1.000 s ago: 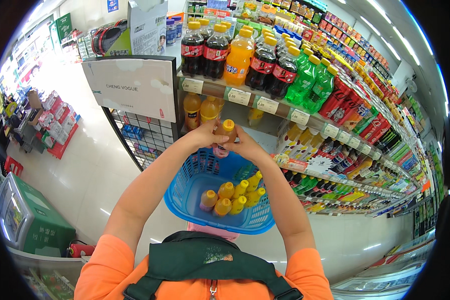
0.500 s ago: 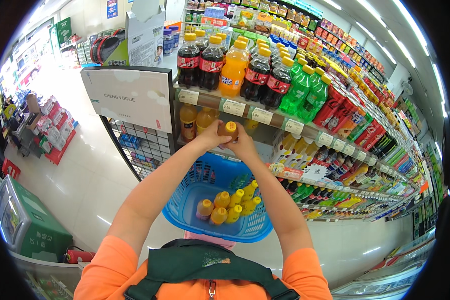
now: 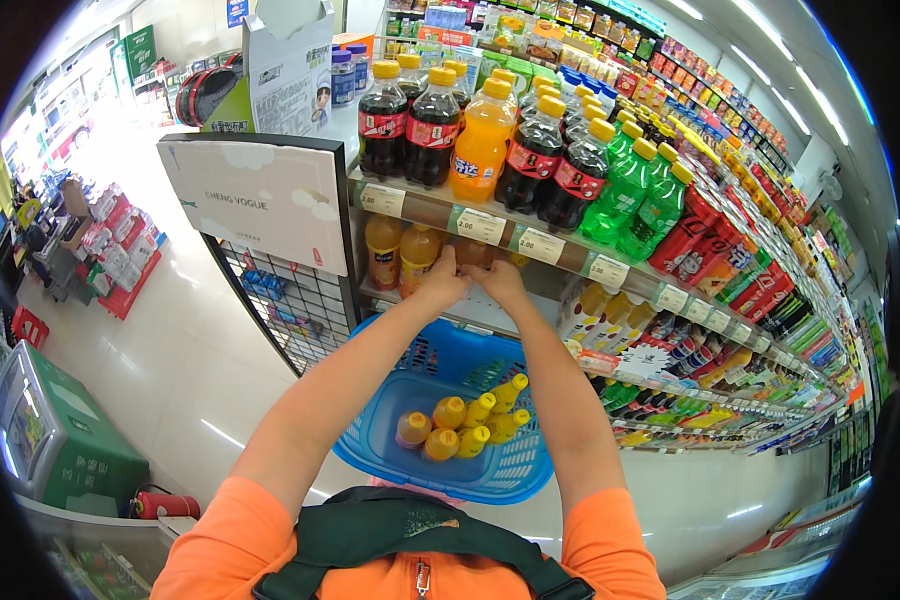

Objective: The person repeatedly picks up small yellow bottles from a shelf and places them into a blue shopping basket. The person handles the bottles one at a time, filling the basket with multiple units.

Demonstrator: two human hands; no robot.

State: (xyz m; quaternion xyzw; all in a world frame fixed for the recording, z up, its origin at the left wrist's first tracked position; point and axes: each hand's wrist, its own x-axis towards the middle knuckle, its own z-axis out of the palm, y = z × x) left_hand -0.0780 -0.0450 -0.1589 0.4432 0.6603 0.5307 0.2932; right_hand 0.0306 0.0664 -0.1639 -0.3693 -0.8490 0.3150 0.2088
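Both my hands reach under the upper shelf edge onto the second shelf. My left hand [image 3: 444, 280] and my right hand [image 3: 502, 284] close from either side on an orange juice bottle [image 3: 478, 254], thumbs near each other in front. Shelf edge and fingers hide much of that bottle. Just left of my left hand, more juice bottles [image 3: 382, 252] with yellow caps stand upright in a row. Below my forearms is a blue plastic basket [image 3: 370, 447]. Inside it are several small juice bottles [image 3: 442, 443] with orange caps and several yellow bottles [image 3: 508, 425].
On the upper shelf stand cola bottles [image 3: 431, 130], an orange soda bottle [image 3: 482, 145] and green soda bottles [image 3: 655, 215]. Price tags line its edge [image 3: 540, 243]. A wire rack [image 3: 280, 310] with a white panel [image 3: 255, 200] borders the left side. A green chest freezer [image 3: 65, 430] stands farther left.
My hands have carried the juice bottle forward from in front of the shelf to beneath the upper shelf edge. The view has shifted slightly; the basket contents look the same.
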